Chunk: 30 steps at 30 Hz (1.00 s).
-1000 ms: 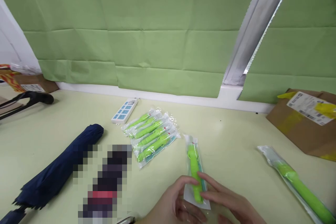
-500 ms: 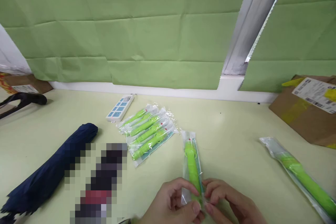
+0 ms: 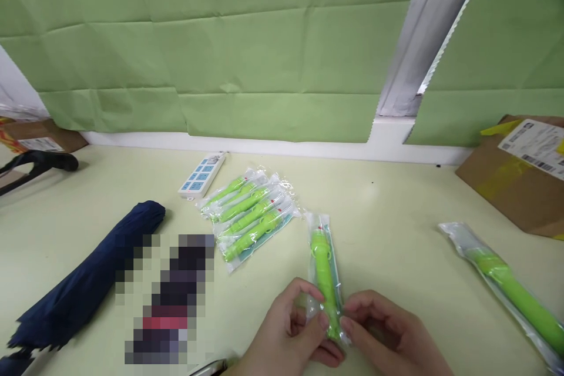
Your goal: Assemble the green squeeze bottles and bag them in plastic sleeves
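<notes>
1. Head view: I see my left hand (image 3: 293,329) and right hand (image 3: 388,332) both pinched closed on the near end of a bright green plastic tool in a clear wrapper (image 3: 325,276).
2. It lies on the pale table (image 3: 396,205), just right of the row of matching wrapped green tools (image 3: 249,217).

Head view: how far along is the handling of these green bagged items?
Done, apparently: five bagged pieces lie in a row. In hand: the left hand and right hand pinch the near end of one bagged green piece. Left: another bagged piece lies untouched at right.
</notes>
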Each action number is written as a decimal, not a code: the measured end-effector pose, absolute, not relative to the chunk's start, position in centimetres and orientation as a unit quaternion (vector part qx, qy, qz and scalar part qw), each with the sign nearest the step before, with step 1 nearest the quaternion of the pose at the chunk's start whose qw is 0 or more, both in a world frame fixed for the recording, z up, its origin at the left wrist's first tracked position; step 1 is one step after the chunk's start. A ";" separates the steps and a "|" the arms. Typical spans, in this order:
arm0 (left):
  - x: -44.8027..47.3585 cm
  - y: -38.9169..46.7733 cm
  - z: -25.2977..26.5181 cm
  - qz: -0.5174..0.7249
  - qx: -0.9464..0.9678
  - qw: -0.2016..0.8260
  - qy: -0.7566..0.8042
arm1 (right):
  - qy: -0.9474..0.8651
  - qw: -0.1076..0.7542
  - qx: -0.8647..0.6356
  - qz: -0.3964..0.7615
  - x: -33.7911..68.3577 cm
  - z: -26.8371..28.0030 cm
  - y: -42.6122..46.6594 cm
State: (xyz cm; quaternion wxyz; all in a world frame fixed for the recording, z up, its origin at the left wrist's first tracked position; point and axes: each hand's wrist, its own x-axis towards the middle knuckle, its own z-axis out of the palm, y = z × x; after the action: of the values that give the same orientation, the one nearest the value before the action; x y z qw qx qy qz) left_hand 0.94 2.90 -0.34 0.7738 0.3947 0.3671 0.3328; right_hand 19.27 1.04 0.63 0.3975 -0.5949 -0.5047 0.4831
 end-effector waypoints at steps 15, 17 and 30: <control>0.5 2.9 0.1 0.344 0.327 0.796 0.377 | -0.526 0.380 -0.600 0.468 19.3 -0.2 1.0; 0.5 2.9 0.0 0.342 0.311 0.800 0.384 | -0.529 0.379 -0.597 0.469 19.3 -0.3 1.0; 0.6 3.6 1.1 0.312 0.347 0.797 0.385 | -0.467 0.350 -0.603 0.544 19.3 0.6 1.0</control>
State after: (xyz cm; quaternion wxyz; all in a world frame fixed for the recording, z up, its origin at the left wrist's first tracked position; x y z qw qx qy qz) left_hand 0.61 3.55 1.14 0.7965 0.3469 0.3848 0.3116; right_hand 19.33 0.99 0.58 0.3499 -0.6031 -0.4667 0.5441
